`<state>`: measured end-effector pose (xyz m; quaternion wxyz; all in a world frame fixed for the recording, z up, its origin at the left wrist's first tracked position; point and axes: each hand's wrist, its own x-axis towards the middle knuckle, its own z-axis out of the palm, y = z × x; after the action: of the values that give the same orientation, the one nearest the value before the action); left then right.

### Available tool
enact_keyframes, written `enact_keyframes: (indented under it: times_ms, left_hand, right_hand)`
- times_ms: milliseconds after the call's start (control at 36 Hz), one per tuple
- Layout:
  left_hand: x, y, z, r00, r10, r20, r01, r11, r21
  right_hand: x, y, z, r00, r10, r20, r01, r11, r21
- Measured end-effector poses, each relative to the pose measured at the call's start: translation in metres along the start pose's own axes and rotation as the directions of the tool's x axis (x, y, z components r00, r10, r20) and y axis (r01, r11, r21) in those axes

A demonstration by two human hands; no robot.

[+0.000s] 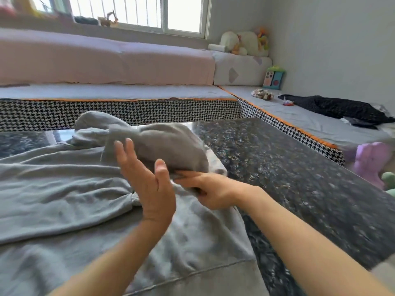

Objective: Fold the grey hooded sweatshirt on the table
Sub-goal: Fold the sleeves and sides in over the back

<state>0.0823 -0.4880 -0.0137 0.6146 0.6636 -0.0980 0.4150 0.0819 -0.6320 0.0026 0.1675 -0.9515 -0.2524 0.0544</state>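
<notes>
On table, grey sweatshirt lengthwise left-right, hood far-right

the grey hooded sweatshirt is soft matt cloth, a fleecy knit with loose wrinkles, and a ribbed cuff shows a tighter, ridged weave. the bunched part near the hands looks slightly fuzzier. the counter under it is dark, polished stone-like material, speckled with pale flecks and glossy enough to throw back light from the window. the low platform edge behind it is covered in woven black-and-white houndstooth cloth with an orange trim. the pink mattress is smooth matt fabric. a dark garment on the right is thin speckled cloth. the walls look matt and plain.
</notes>
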Motion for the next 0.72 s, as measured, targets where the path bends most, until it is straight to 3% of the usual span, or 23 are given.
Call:
enact_keyframes:
  times_ms: [56,83,139,194,278,333,389,500,528,611,722]
  left_hand:
    - [0.026,0.005,-0.017,0.979,0.198,-0.040,-0.189,0.967,0.171]
    - [0.034,0.006,-0.023,0.959,0.285,-0.008,-0.274,0.931,0.242]
    - [0.047,0.004,-0.032,0.935,0.328,0.132,-0.354,0.867,0.351]
    - [0.056,-0.007,-0.035,0.910,0.234,0.342,-0.383,0.792,0.476]
    - [0.070,-0.034,-0.042,0.819,-0.108,0.563,-0.355,0.676,0.646]
    - [0.078,-0.055,-0.049,0.750,-0.320,0.579,-0.312,0.601,0.736]
    - [0.085,-0.071,-0.060,0.727,-0.472,0.498,-0.206,0.542,0.815]
    - [0.103,-0.083,-0.073,0.689,-0.707,0.161,0.301,0.481,0.823]
    - [0.107,-0.084,-0.073,0.670,-0.733,0.117,0.368,0.466,0.805]
    - [0.108,-0.082,-0.076,0.608,-0.777,0.167,0.388,0.473,0.791]
    - [0.100,-0.070,-0.072,0.563,-0.746,0.356,0.432,0.633,0.642]
  right_hand:
    - [-0.002,-0.014,0.009,1.000,-0.016,0.025,0.015,0.999,0.035]
    - [-0.004,-0.020,0.011,0.999,-0.006,0.035,0.003,0.998,0.061]
    - [-0.006,-0.028,0.014,1.000,0.020,0.018,-0.022,0.996,0.086]
    - [-0.008,-0.032,0.017,0.998,0.021,-0.058,-0.017,0.997,0.072]
    - [-0.010,-0.028,0.025,0.971,0.034,-0.236,-0.035,0.999,0.002]
    - [-0.014,-0.022,0.028,0.923,0.106,-0.371,-0.126,0.992,-0.030]
    - [-0.018,-0.017,0.032,0.846,0.224,-0.484,-0.260,0.965,-0.009]
    - [-0.023,-0.009,0.052,0.716,0.448,-0.534,-0.473,0.875,0.100]
    - [-0.023,-0.007,0.059,0.702,0.485,-0.522,-0.504,0.856,0.117]
    - [-0.020,-0.007,0.076,0.684,0.519,-0.512,-0.561,0.823,0.085]
    - [-0.019,-0.006,0.077,0.662,0.519,-0.540,-0.557,0.824,0.109]
